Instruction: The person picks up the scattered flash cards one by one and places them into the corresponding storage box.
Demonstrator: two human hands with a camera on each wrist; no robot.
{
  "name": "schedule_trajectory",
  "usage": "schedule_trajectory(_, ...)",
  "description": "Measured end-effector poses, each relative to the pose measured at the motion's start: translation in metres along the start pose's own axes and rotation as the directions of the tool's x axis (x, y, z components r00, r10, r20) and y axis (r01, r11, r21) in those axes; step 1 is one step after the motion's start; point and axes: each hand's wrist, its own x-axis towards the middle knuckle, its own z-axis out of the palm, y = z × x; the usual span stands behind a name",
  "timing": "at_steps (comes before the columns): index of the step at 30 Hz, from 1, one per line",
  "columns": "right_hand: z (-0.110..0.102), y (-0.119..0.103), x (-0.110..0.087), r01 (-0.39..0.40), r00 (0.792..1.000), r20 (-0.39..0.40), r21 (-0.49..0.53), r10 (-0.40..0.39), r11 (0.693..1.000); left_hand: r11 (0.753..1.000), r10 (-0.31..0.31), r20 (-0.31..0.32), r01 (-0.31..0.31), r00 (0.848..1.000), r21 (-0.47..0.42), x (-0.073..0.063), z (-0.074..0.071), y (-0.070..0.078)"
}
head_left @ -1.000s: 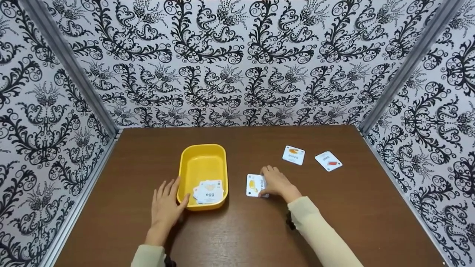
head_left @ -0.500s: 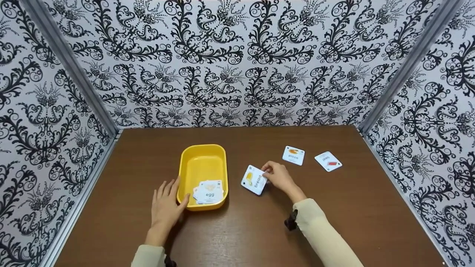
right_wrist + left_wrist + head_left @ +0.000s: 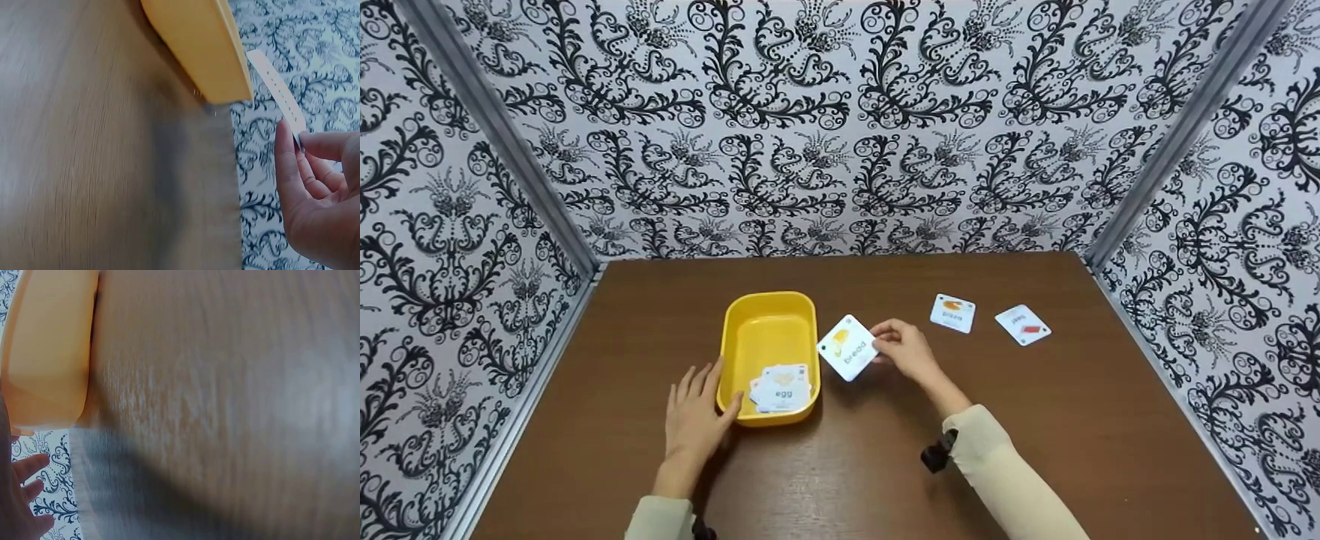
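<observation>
My right hand (image 3: 906,351) pinches a white card (image 3: 849,348) marked "bread" by one corner, between thumb and fingers. The card is up off the table, just right of the yellow tray (image 3: 769,300). The right wrist view shows the same card (image 3: 278,90) nearly edge-on, gripped at its lower end by the hand (image 3: 315,191). My left hand (image 3: 694,409) rests against the tray's near left side, fingers spread and thumb at the rim. Inside the tray's near end lies a small pile of cards (image 3: 782,388), "egg" on top.
Two more cards lie on the brown table (image 3: 1035,420) at the back right: a "pizza" card (image 3: 952,313) and a card with a red picture (image 3: 1024,325). Patterned walls (image 3: 840,150) enclose the table at the back and sides.
My right hand has picked the bread card up off the table and carried it left toward the tray, turning it on the way. My left hand and the tray have not moved.
</observation>
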Motion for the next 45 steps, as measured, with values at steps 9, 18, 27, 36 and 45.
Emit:
schedule_trajectory(9,0.032,-0.009,-0.007,0.026,0.99,0.138,0.095,-0.039,0.995,1.0,0.004,-0.019,-0.004,1.0,-0.004,-0.004,0.004,-0.001)
schedule_trajectory(18,0.056,-0.013,-0.01,-0.002,0.979,0.205,0.107,-0.02,0.994,1.0,0.005,-0.021,-0.004,1.0,0.006,-0.003,0.003,0.001)
schedule_trajectory(27,0.063,-0.011,-0.011,-0.036,0.971,0.237,0.074,0.018,0.997,1.0,0.005,-0.013,-0.004,1.0,0.008,-0.001,0.0,0.002)
schedule_trajectory(36,0.06,-0.008,-0.012,-0.007,0.964,0.267,0.024,0.001,1.0,1.0,-0.004,0.014,0.004,1.0,-0.001,0.0,-0.001,0.001)
schedule_trajectory(45,0.052,-0.002,-0.015,0.026,0.965,0.262,-0.01,-0.022,1.0,1.0,0.023,-0.033,-0.022,0.999,0.019,-0.001,0.002,-0.001)
